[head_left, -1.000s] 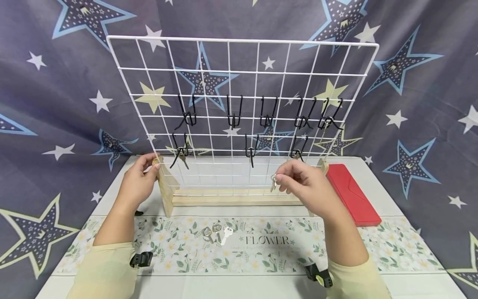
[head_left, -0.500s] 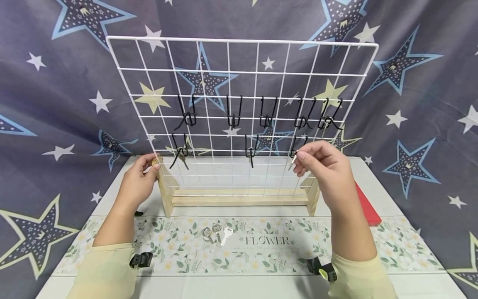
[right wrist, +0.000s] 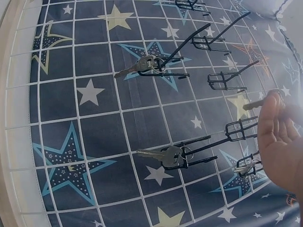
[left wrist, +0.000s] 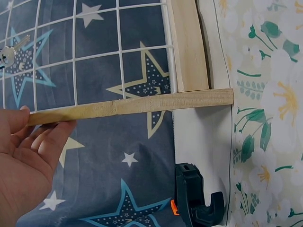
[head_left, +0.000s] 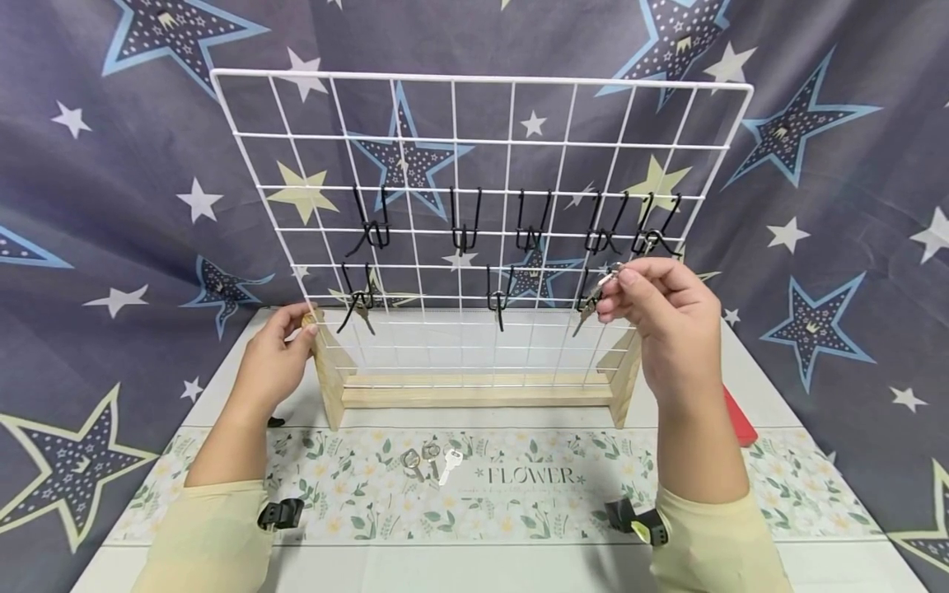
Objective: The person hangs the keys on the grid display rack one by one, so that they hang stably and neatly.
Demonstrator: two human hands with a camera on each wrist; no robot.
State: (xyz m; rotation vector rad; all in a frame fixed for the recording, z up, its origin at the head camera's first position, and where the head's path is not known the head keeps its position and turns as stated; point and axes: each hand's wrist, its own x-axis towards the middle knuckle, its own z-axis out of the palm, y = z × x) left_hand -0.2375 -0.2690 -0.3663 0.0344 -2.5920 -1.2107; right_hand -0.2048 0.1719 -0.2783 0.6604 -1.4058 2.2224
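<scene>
My right hand (head_left: 670, 338) pinches a small key (head_left: 608, 277) by its ring end, in front of the right side of the white wire grid (head_left: 482, 81). In the right wrist view this key (right wrist: 255, 104) points out from the fingertips beside the black hooks (right wrist: 241, 131). At the left, my left hand (head_left: 273, 362) grips the top of the stand's wooden side piece (left wrist: 132, 103), thumb on one face and fingers on the other. Other keys hang from hooks, including one at lower left (head_left: 363, 311) and one at lower right (head_left: 584, 315).
Three loose keys (head_left: 432, 455) lie on the floral mat (head_left: 519, 519) before the stand. Behind my right forearm shows a red box (head_left: 741, 424). A dark clamp (left wrist: 194, 198) sits by the stand's left end. Star-patterned cloth (head_left: 474, 33) hangs behind the grid.
My right hand has moved up and to the right with the key, from low before the grid to the hooks at its right. The left hand has stayed in place.
</scene>
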